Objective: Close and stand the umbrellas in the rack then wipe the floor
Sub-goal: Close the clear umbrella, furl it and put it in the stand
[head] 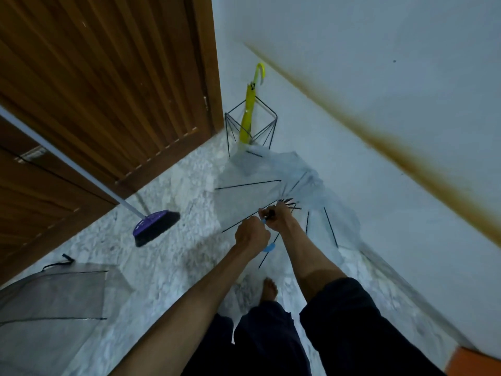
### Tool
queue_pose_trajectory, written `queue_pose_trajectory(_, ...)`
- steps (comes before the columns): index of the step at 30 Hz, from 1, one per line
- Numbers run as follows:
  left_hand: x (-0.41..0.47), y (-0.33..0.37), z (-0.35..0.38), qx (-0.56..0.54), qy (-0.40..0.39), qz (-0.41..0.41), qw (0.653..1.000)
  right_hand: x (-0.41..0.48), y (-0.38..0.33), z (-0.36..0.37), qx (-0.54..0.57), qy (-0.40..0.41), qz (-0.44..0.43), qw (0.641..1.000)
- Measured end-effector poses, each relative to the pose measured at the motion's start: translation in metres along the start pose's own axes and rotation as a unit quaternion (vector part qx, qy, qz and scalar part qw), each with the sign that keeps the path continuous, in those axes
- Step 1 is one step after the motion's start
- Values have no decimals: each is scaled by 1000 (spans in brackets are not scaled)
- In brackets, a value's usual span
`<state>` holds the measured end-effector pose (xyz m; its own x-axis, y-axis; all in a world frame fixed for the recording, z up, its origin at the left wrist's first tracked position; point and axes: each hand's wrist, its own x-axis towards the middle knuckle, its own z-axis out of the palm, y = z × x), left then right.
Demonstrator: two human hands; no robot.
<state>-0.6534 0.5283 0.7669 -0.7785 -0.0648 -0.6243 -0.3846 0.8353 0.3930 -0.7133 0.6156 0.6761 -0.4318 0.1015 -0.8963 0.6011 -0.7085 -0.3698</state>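
A clear umbrella [271, 175] with black ribs and a light blue handle is half open in front of me, its canopy spread toward the wall. My left hand [250, 233] grips its blue handle. My right hand [276, 217] grips the black runner on the shaft, just ahead of the left. A black wire rack [250, 123] stands in the corner by the door, with a closed yellow umbrella [250, 109] upright in it. A second clear umbrella [51, 297] lies open on the floor at the lower left.
A purple broom [154, 225] with a pale handle leans from the upper left onto the speckled floor [162, 267]. A wooden door [108, 77] fills the left. A white wall [379, 77] with a brown stripe runs along the right. My bare foot [269, 290] stands below my hands.
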Motion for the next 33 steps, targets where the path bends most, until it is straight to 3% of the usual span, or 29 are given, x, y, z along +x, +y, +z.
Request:
queue_pose_trajectory(8, 8, 22, -4, -1, -9, -17, 1000, 12, -36, -14, -45, 45, -12, 998)
queue_pose_trajectory(16, 11, 36, 10, 2, -5, -9, 1000, 10, -29, -8, -52, -2, -5, 999)
queue_pose_trajectory(23, 15, 44, 5, 1, -3, -7, 1000, 20, -52, -18, -83, 58, -20, 995)
queue_pose_trajectory(33, 19, 51, 10, -12, -4, -13, 1000, 12, -55, -18, -129, 47, -21, 990)
